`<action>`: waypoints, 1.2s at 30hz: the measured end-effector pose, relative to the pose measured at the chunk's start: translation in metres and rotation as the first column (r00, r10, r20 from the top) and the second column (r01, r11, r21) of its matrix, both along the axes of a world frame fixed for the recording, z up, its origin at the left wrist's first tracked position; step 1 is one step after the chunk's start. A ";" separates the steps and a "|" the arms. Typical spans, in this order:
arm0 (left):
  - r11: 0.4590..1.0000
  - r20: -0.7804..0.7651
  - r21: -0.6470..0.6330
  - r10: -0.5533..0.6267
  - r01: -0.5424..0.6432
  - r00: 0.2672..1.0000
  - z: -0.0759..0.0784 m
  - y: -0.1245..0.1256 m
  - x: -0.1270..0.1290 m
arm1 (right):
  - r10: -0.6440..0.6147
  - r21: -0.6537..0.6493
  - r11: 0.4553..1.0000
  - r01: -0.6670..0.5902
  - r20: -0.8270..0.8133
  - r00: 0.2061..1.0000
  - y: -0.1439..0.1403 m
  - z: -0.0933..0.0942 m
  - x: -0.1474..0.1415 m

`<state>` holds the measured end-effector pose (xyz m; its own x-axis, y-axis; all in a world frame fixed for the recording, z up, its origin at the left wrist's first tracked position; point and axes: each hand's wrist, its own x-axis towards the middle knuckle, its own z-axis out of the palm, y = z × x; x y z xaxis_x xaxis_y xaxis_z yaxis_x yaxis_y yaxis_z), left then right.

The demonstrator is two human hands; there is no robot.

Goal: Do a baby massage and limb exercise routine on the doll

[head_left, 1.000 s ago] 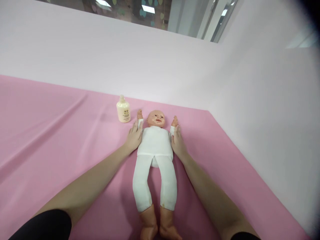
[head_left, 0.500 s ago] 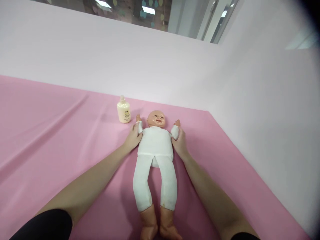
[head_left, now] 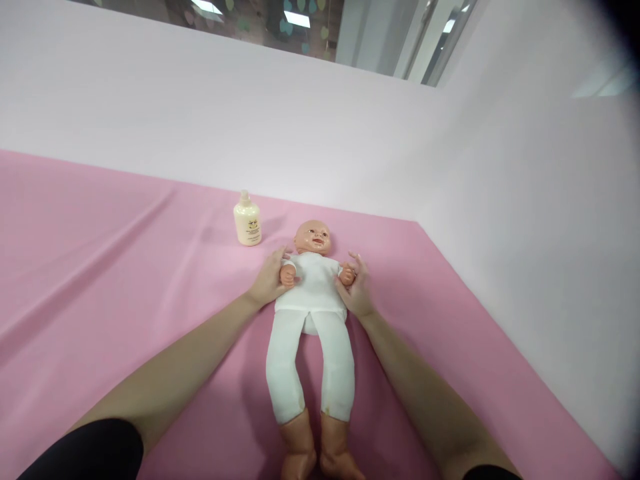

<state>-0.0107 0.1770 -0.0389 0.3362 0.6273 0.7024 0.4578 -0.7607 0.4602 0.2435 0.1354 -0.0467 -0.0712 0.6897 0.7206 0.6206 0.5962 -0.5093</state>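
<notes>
— What do you see from the head camera?

— A baby doll (head_left: 310, 313) in white lies on its back on the pink sheet (head_left: 125, 280), head toward the wall. The left hand (head_left: 270, 279) is wrapped round the doll's arm at one side of the chest; the right hand (head_left: 356, 288) pinches the other arm, fingers loosely curled.

— Anything nearby?

— A cream lotion bottle (head_left: 247, 224) stands upright just beyond the left hand, near the doll's head, not touching either.
</notes>
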 end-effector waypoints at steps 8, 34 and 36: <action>0.978 -0.044 -0.051 0.202 -0.204 0.978 -0.007 0.009 0.001 | -0.158 -0.125 0.978 0.166 0.067 0.985 0.010 0.002 0.004; 0.889 -0.120 -0.370 0.242 -0.269 0.963 -0.010 0.020 -0.008 | -0.303 -0.432 0.851 0.298 0.057 0.951 0.022 -0.009 0.027; 0.897 -0.098 -0.363 0.232 -0.252 0.968 -0.013 0.022 -0.009 | -0.284 -0.435 0.861 0.264 0.021 0.959 0.024 -0.012 0.029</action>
